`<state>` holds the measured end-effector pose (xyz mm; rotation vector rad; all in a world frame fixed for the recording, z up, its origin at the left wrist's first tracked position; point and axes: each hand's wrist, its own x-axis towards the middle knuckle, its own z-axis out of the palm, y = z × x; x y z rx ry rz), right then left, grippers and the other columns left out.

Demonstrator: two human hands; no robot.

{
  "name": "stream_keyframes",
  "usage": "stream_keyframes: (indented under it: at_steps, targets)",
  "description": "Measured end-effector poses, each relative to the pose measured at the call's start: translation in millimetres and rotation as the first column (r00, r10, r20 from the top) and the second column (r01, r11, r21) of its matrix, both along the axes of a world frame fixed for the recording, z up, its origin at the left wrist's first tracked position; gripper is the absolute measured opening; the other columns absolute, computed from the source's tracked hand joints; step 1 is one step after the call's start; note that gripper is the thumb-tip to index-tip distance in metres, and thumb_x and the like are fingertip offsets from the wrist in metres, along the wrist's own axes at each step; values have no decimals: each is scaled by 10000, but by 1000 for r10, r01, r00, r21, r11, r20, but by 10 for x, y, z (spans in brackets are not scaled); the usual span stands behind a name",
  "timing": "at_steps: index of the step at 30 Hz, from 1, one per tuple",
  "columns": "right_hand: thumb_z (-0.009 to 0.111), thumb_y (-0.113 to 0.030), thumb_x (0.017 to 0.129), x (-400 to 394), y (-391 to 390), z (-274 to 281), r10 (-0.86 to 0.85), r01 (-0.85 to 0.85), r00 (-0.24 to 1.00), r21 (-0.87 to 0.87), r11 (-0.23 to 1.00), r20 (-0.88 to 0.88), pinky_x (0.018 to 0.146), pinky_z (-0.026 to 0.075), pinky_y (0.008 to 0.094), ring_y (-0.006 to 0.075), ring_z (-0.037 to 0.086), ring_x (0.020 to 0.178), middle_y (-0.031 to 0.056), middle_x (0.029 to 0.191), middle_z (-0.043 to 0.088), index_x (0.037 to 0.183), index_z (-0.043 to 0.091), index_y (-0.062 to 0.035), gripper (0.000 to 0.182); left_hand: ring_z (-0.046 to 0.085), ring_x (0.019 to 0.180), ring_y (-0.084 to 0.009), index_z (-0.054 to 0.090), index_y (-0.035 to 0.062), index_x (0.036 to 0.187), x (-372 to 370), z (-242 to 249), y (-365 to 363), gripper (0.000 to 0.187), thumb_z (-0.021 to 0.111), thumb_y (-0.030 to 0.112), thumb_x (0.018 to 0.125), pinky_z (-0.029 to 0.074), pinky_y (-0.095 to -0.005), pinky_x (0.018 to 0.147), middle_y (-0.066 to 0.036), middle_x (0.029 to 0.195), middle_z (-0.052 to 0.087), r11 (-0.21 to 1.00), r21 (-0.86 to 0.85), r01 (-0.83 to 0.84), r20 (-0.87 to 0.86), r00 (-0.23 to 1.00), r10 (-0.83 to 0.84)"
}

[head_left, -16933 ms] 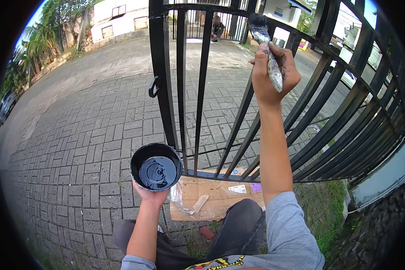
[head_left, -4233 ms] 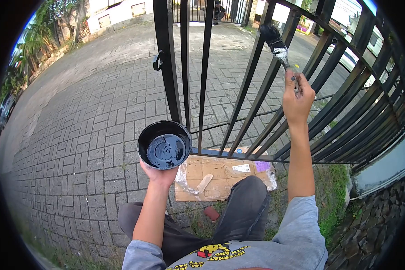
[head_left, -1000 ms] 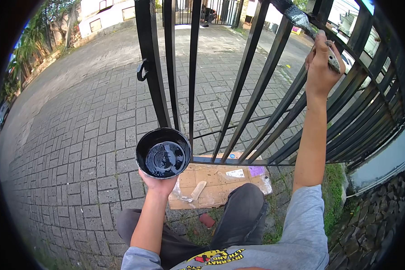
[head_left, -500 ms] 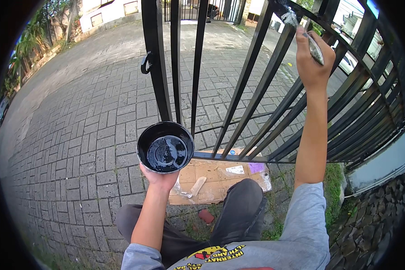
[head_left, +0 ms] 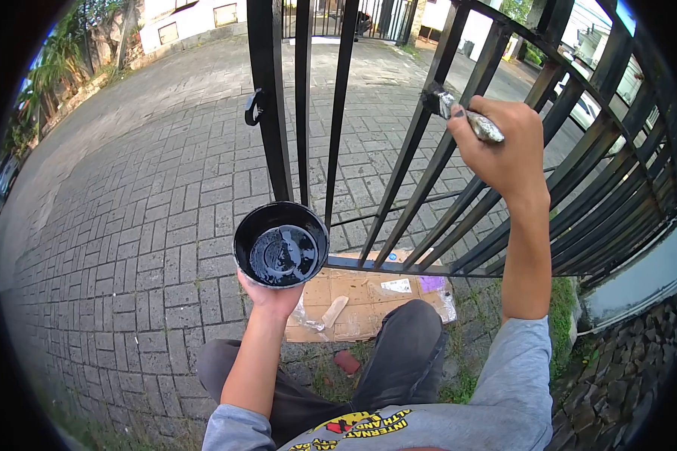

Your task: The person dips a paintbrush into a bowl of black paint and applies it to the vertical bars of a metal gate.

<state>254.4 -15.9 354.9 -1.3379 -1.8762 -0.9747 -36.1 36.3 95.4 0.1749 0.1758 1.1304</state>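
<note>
My left hand (head_left: 272, 295) holds up a round black paint tub (head_left: 281, 245) from below, its open top towards me. Wet black paint coats the tub's inside and pools on its bottom. In my right hand (head_left: 504, 143) is a paintbrush (head_left: 447, 104), gripped by its paint-smeared handle. The brush's dark bristles touch a slanting bar of the black metal gate (head_left: 408, 154), in the upper part of the view. Black paint marks a finger of that hand.
A flattened cardboard sheet (head_left: 361, 301) lies under the gate's bottom rail, with plastic scraps on it. A reddish stone piece (head_left: 347, 362) is by my knees. Brick paving (head_left: 150, 248) spreads to the left. A low wall (head_left: 632, 289) and stacked dark stones (head_left: 632, 376) stand at right.
My right hand has come down and to the left with the paintbrush, from the top of the gate to a bar lower down. My left hand keeps holding the tub nearly still.
</note>
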Motion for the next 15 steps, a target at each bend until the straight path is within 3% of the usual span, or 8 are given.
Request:
stream_keyframes:
  at_steps: [3, 4, 5, 7, 10, 13, 15]
  targets:
    - [721, -214, 906, 86, 29, 182, 64, -39, 993, 232, 972, -101, 467, 398, 348, 245, 518, 445, 96, 524, 546, 701, 660, -45, 272, 527, 1333, -330, 594, 140, 1394, -8, 3, -15, 711, 465, 650, 916, 392, -526, 1143, -99, 1433, 585, 1000, 29, -3, -6, 1000, 3]
    - [697, -203, 952, 84, 87, 244, 209, -134, 961, 359, 924, -180, 447, 357, 321, 161, 482, 428, 53, 516, 531, 668, 605, -42, 339, 530, 1332, -326, 596, 139, 1392, -7, 12, -11, 703, 462, 642, 920, 394, -518, 1144, -99, 1431, 588, 1000, 22, -6, 7, 1000, 6]
    - [678, -197, 974, 140, 94, 281, 192, -95, 954, 378, 921, -228, 440, 329, 309, 121, 450, 432, 35, 517, 532, 664, 575, -40, 363, 532, 1332, -322, 599, 137, 1390, -9, 20, -11, 695, 458, 635, 925, 396, -510, 1145, -100, 1430, 590, 1000, 12, -7, 16, 1000, 7]
    - [703, -209, 947, 214, 174, 258, 172, -78, 948, 327, 942, -269, 449, 330, 317, 129, 418, 444, 47, 503, 517, 671, 566, -17, 363, 536, 1331, -316, 604, 134, 1385, -25, 11, -18, 682, 456, 622, 932, 399, -498, 1146, -100, 1425, 596, 1000, -2, -7, 26, 1000, 7]
    - [729, -222, 914, 197, 237, 12, 50, -31, 994, 193, 981, -97, 469, 350, 324, 123, 421, 463, 57, 495, 523, 730, 635, 15, 315, 539, 1332, -310, 614, 126, 1372, -53, 23, -16, 673, 459, 613, 934, 398, -492, 1150, -99, 1414, 606, 1000, -11, -16, 21, 1000, 17]
    - [745, -226, 883, 18, -43, 53, -43, -14, 935, -158, 987, -353, 492, 372, 331, 109, 455, 486, 83, 517, 553, 814, 692, 40, 281, 538, 1333, -306, 616, 125, 1371, -87, 50, -14, 677, 457, 617, 934, 395, -487, 1153, -94, 1411, 609, 1000, 20, -13, 44, 999, 12]
    - [734, -255, 927, 73, -43, 77, 32, -32, 923, 6, 999, -383, 506, 385, 302, 87, 487, 524, 50, 570, 605, 887, 730, 55, 313, 537, 1335, -302, 615, 126, 1373, -104, 48, -17, 680, 460, 621, 932, 394, -486, 1154, -91, 1412, 609, 999, 30, -14, 42, 999, 12]
